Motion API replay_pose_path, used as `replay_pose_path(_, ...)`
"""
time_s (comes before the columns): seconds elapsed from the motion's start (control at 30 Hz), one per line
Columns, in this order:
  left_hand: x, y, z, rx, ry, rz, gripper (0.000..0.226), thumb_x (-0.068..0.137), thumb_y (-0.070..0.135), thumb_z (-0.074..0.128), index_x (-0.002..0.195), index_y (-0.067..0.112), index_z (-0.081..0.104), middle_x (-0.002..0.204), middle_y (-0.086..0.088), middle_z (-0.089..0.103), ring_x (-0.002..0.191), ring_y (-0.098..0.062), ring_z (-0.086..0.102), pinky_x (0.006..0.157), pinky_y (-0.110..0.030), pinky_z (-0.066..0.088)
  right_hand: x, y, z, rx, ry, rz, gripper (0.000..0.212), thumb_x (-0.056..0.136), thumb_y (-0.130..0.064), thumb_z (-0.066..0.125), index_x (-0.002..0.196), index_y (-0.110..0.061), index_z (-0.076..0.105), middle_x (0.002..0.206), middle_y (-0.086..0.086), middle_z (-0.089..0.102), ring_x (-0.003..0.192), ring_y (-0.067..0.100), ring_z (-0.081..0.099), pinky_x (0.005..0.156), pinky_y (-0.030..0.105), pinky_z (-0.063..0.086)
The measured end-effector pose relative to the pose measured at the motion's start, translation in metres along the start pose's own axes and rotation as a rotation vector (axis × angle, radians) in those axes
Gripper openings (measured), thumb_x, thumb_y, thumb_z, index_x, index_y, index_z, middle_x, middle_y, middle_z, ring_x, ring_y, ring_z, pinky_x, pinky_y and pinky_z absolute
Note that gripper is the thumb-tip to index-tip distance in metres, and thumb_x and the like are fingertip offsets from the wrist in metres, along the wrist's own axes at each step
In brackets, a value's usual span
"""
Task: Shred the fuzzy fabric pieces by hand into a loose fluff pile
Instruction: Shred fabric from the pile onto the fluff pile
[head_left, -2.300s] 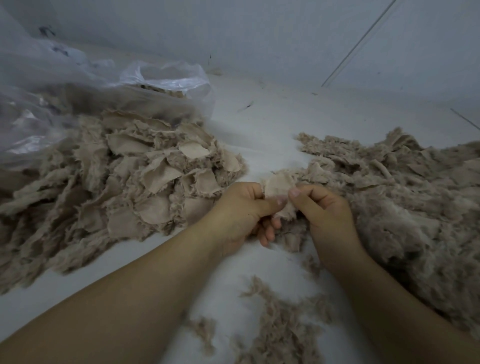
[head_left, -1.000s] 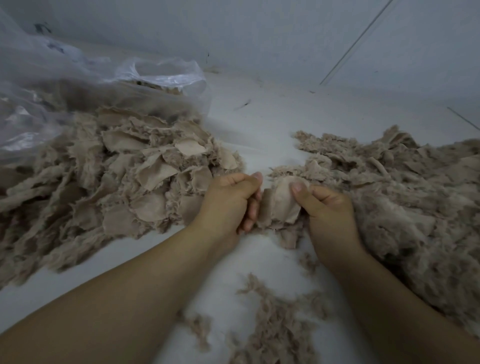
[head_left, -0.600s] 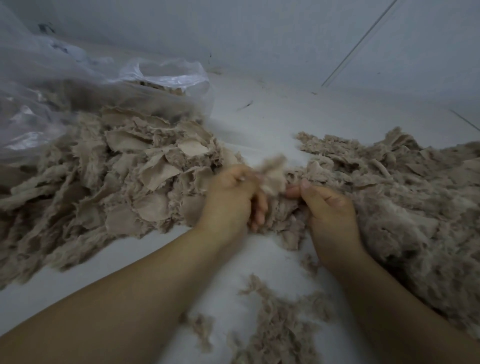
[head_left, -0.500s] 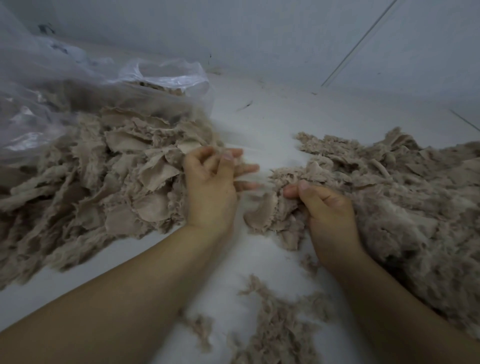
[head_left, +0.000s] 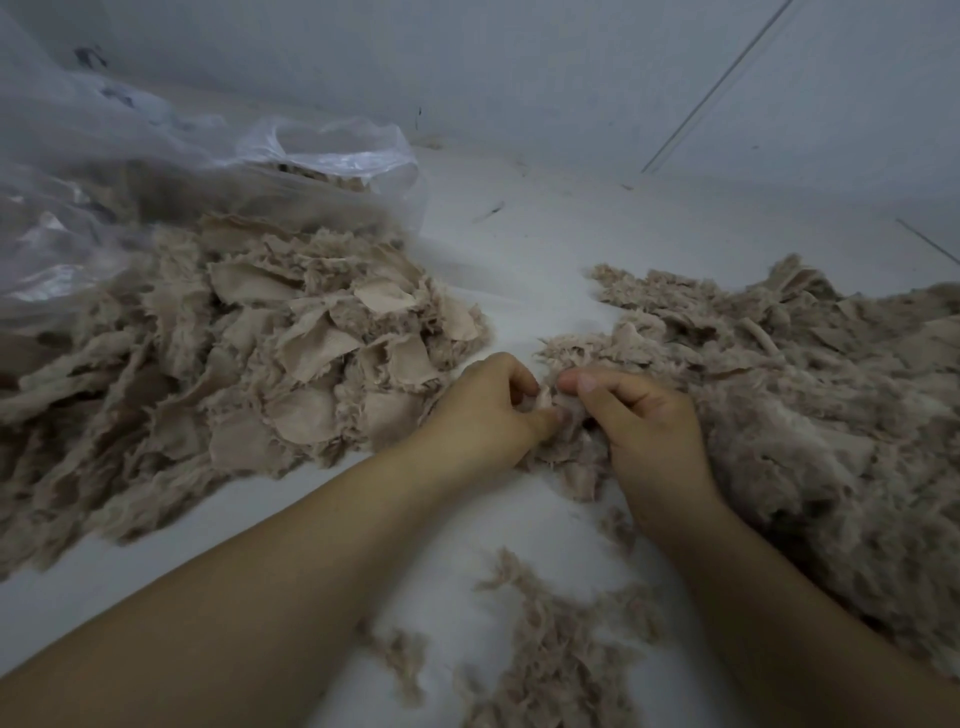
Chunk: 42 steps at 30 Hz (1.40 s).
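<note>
Task is mid-way, by the look of it. A big fluff pile (head_left: 810, 415) already sits on your right, so a fair share is shredded. A big heap of unshredded pieces (head_left: 249, 364) is left on your left, spilling from the clear plastic bag (head_left: 156, 171), so plenty remains.

Your left hand (head_left: 483, 415) and right hand (head_left: 639, 426) are both curled and pinching the same fabric piece (head_left: 550, 410), thumbs and fingertips nearly touching, at the near edge of the fluff pile, just above the surface (head_left: 519, 249). The piece is mostly hidden by your fingers; how torn it is, you cannot tell. The next pull-apart looks due.

Counts:
- hands: two, both gripping
- piece in hand: one
- main heaps: two (unshredded left, fluff right)
- plastic bag: one
- loose stray tufts (head_left: 550, 649) on the surface near your forearms: roughly three clumps, edges blurry
- unshredded pieces: too many and too overlapped to count

Stray tufts likely still need gathering into the pile.
</note>
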<state>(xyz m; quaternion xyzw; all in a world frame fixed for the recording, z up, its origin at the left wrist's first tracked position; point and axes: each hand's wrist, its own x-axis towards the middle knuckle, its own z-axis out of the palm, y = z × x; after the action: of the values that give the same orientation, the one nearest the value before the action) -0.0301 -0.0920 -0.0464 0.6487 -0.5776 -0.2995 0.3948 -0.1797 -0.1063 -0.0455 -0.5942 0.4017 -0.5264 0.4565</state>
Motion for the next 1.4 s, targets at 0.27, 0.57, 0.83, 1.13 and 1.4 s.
replay_pose_path(0.27, 0.004, 0.004, -0.005, -0.304, -0.056, -0.104, 0.026, 0.09, 0.013, 0.065, 0.112, 0.016, 0.051, 0.081, -0.004, 0.059, 0.057, -0.012, 0.052, 0.055, -0.024, 0.038, 0.0, 0.001, -0.001, -0.02, -0.007, 0.02, 0.024, 0.094, -0.003, 0.059, 0.085, -0.018, 0.076, 0.088, -0.01, 0.077, 0.092, 0.004, 0.07, 0.081, 0.018, 0.055)
replay_pose_path(0.57, -0.004, 0.002, 0.0, -0.428, 0.073, -0.008, 0.017, 0.086, 0.011, 0.07, 0.076, 0.022, 0.063, 0.07, -0.007, 0.059, 0.06, -0.017, 0.051, 0.058, -0.03, 0.043, 0.004, 0.006, -0.002, -0.1, -0.078, 0.007, 0.024, 0.088, 0.004, 0.065, 0.098, -0.015, 0.076, 0.105, -0.005, 0.074, 0.101, 0.004, 0.068, 0.087, 0.017, 0.052)
replay_pose_path(0.83, -0.017, 0.013, -0.003, -0.658, -0.002, 0.167, 0.021, 0.088, -0.006, 0.063, 0.077, 0.012, 0.061, 0.056, 0.009, 0.057, 0.045, -0.002, 0.049, 0.042, -0.013, 0.038, 0.005, 0.004, -0.004, -0.078, -0.075, 0.066, 0.025, 0.092, 0.003, 0.06, 0.114, 0.0, 0.071, 0.115, 0.011, 0.072, 0.111, 0.022, 0.067, 0.101, 0.044, 0.052)
replay_pose_path(1.13, -0.028, 0.019, 0.006, -0.77, 0.004, 0.157, 0.025, 0.083, -0.006, 0.065, 0.093, 0.016, 0.058, 0.083, -0.015, 0.064, 0.048, -0.012, 0.058, 0.039, -0.017, 0.041, 0.002, 0.004, -0.003, 0.022, -0.11, 0.108, 0.021, 0.097, -0.005, 0.054, 0.101, -0.005, 0.075, 0.071, 0.005, 0.074, 0.058, 0.012, 0.069, 0.049, 0.02, 0.051)
replay_pose_path(1.4, -0.02, 0.011, 0.004, -0.783, -0.006, 0.067, 0.039, 0.087, -0.011, 0.061, 0.114, 0.013, 0.047, 0.073, -0.004, 0.064, 0.047, -0.024, 0.06, 0.041, -0.027, 0.048, -0.001, 0.0, -0.001, 0.116, -0.182, 0.049, 0.038, 0.093, -0.026, 0.061, 0.066, -0.001, 0.068, 0.061, 0.017, 0.066, 0.056, 0.028, 0.064, 0.061, 0.035, 0.053)
